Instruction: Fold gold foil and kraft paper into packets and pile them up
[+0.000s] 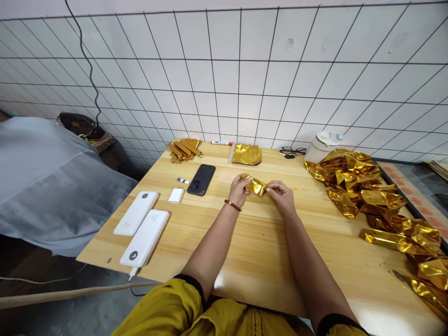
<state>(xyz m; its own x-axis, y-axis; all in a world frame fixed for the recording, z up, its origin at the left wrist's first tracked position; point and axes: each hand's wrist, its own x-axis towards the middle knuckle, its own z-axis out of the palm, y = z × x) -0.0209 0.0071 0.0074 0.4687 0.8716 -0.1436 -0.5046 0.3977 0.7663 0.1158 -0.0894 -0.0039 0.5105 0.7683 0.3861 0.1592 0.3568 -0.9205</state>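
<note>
Both of my hands meet over the middle of the wooden table (pixel 245 252), pinching one small folded piece of gold foil (pixel 256 187). My left hand (pixel 238 189) grips its left end with closed fingers; a red bead bracelet sits on that wrist. My right hand (pixel 282 196) pinches the right end. The foil piece is held just above the tabletop.
A heap of crumpled gold foil (pixel 367 191) covers the table's right side. At the back lie folded gold strips (pixel 185 149), a gold pouch (pixel 247 154), a marker (pixel 221 143), glasses (pixel 292 150) and a white jug (pixel 324 143). A phone (pixel 201 179), charger (pixel 176 195) and two power banks (pixel 144 238) lie left.
</note>
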